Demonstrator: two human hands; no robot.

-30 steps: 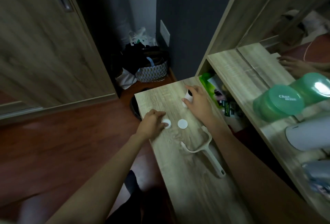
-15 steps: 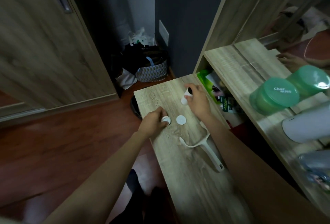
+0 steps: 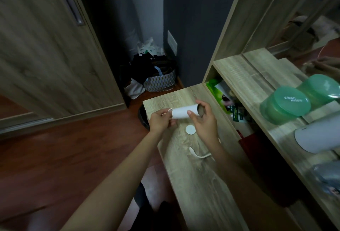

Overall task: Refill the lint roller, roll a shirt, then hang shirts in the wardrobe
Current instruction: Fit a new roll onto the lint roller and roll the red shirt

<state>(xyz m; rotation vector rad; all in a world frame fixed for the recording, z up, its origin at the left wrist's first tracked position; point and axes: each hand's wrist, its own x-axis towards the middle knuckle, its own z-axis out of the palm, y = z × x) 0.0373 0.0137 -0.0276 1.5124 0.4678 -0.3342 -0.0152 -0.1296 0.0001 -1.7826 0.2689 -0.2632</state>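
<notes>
Refill roll above bench: right hand grips it, left hand pinches end cap at its other end.

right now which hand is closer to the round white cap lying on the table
Right. The right hand, gripping the open end of the white roll, is just beside the cap; the left hand holds the roll's other end, farther to the cap's left.
</notes>
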